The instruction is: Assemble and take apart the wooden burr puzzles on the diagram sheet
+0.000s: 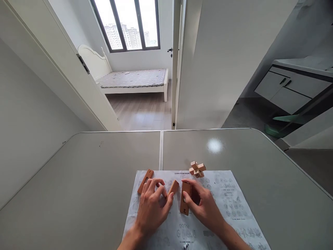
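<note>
My left hand (152,205) is closed, with thumb and index finger pinching the lower end of a reddish-brown wooden puzzle piece (173,186) that slants up to the right. Beside its other fingers lies a similar wooden piece (148,173), marked 1 and partly covered by that hand. Thumb and fingers of my right hand (204,205) grip the sides of a third wooden piece, marked 2 (185,207); a notch in it is partly hidden by the thumb. Just beyond this hand sits a small interlocking burr puzzle (197,169) of paler wood.
Under the pieces lies a printed paper sheet (241,215) with diagrams, on a grey table (78,194) with a seam down its middle. Past the table's far edge are a doorway, a bed (135,79) and a window. White cabinets (291,86) stand to the right.
</note>
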The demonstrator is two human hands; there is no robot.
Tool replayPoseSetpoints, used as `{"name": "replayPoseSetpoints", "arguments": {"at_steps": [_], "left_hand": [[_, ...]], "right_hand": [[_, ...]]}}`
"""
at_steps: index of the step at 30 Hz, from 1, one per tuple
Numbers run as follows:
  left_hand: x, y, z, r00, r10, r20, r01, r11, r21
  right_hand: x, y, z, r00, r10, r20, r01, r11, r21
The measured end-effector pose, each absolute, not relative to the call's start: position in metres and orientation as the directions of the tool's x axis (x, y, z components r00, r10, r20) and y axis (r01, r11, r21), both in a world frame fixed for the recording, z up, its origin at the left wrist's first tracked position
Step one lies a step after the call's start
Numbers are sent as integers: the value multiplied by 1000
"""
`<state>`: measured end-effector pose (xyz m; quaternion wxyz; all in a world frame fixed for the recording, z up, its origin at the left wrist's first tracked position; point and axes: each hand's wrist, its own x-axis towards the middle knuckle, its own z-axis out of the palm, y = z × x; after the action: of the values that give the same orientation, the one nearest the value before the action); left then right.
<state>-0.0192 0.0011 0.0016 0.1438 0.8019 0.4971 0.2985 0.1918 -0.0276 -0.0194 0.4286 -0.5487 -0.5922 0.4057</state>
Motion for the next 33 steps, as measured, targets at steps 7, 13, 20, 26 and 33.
{"name": "replayPoseSetpoints", "arguments": {"at_steps": [7,13,20,26,33], "left_hand": [[-17,0,3,343,881,327,732,-468,494],[-17,-1,2,329,878,349,755,-466,461],[-15,-1,3,339,873,349,751,-475,459],[-16,-1,2,350,873,339,747,-479,462],[-14,-2,4,405,850,336,686,-525,504]], "right_hand": [[189,-28,-22,-19,987,161,442,153,-884],[186,-30,-23,-112,951,287,651,288,-702],[183,-31,-27,-148,932,332,778,317,-543],[184,-30,-25,-162,926,341,766,336,-548],[187,-31,-25,-180,933,310,650,350,-674]]}}
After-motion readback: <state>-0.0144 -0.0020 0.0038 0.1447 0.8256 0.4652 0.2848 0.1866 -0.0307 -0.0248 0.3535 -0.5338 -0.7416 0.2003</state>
